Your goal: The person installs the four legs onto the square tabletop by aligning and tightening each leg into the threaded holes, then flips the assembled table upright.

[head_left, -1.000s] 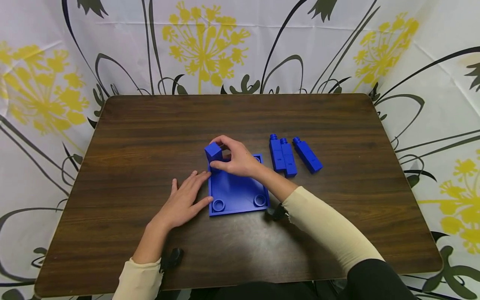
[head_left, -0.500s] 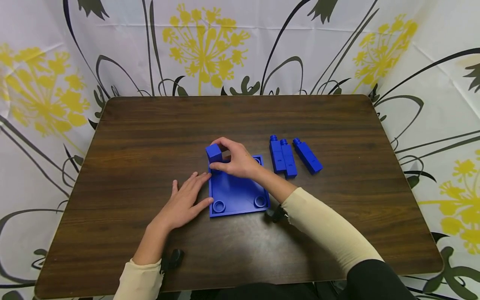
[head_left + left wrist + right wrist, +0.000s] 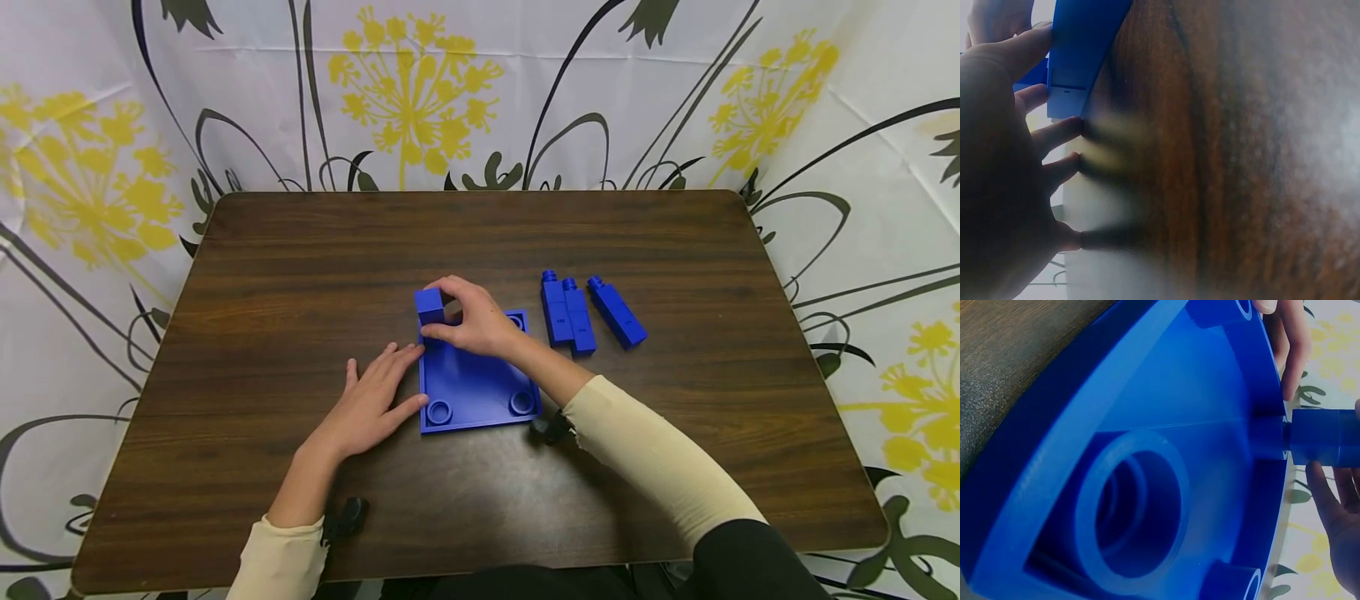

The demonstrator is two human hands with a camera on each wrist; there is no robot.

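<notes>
A blue square toy table top (image 3: 480,387) lies upside down, its raised rim and round corner sockets facing up. At its far left corner a blue table leg (image 3: 430,306) stands upright, pinched between the thumb and fingers of my right hand (image 3: 476,321). In the right wrist view the leg (image 3: 1319,437) meets the socket (image 3: 1266,437), with a narrow strip of dark neck showing between them. My left hand (image 3: 367,408) lies spread along the left side of the top. Its thumb and index fingertip touch the side wall (image 3: 1079,56) in the left wrist view.
Several loose blue legs lie right of the top: a left leg (image 3: 556,310), a middle leg (image 3: 579,321) touching it, and a right leg (image 3: 617,312) apart and slanted. The brown wooden table (image 3: 300,242) reaches back to a flowered curtain (image 3: 255,83).
The leg in my right hand has turned slightly, its square top now more in line with the rim. My left hand and the table top keep their places.
</notes>
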